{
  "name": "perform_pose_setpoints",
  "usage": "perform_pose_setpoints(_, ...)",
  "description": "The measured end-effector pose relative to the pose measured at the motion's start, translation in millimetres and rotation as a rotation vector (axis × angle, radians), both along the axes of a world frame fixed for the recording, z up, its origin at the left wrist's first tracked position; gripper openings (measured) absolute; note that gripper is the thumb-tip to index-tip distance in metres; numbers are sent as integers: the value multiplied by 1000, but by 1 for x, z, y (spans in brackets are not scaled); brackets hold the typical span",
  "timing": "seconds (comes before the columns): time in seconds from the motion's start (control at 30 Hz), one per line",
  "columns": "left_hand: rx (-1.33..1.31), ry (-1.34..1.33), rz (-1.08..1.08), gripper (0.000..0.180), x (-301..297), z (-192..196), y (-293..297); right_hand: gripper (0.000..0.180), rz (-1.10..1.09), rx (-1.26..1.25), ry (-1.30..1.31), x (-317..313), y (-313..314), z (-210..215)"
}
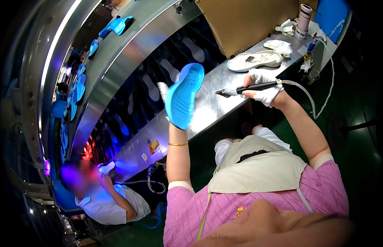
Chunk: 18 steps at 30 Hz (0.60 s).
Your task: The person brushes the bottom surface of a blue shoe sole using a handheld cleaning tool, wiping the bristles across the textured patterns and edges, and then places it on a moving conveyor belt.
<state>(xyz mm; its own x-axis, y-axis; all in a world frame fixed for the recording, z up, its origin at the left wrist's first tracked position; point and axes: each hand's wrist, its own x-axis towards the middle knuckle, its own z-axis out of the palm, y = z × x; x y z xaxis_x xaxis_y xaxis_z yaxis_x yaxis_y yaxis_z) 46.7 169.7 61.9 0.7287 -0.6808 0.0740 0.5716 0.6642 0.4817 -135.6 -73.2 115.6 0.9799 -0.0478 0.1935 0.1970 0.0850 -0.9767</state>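
A bright blue shoe sole [185, 99] stands tilted over the metal bench, its cupped side with small dimples in view. My left hand [162, 91] holds it from behind; only white-covered fingers show past its left edge. My right hand [265, 88], in a white glove with bare fingertips, grips a black-handled brush [261, 86]. The brush's dark bristle tip points left toward the sole, apart from it. A pale hose [304, 92] runs from its rear end. Just beyond my right hand a whitish shoe upper [255, 61] lies on the bench.
The metal bench [214, 92] runs diagonally beside a conveyor [113, 61] carrying blue soles. A cardboard sheet [245, 24] stands behind. White gloves [278, 47] and a pinkish cylinder [304, 18] lie at the far right. A co-worker [113, 201] works at lower left, near pliers [150, 146].
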Motion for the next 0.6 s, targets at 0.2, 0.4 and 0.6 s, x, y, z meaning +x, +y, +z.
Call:
perform_pose_setpoints(0.2,8,235,-177,61,-69,-41,-16,15,-138,-74,15,1,10,-30)
perform_pose_setpoints(0.4,-9,216,-182,69,-118,-24,-52,17,-349,-230,-214,12,20,-41)
perform_pose_setpoints(0.6,150,211,-7,67,-114,-56,-63,16,-194,-475,-241,4,46,-22)
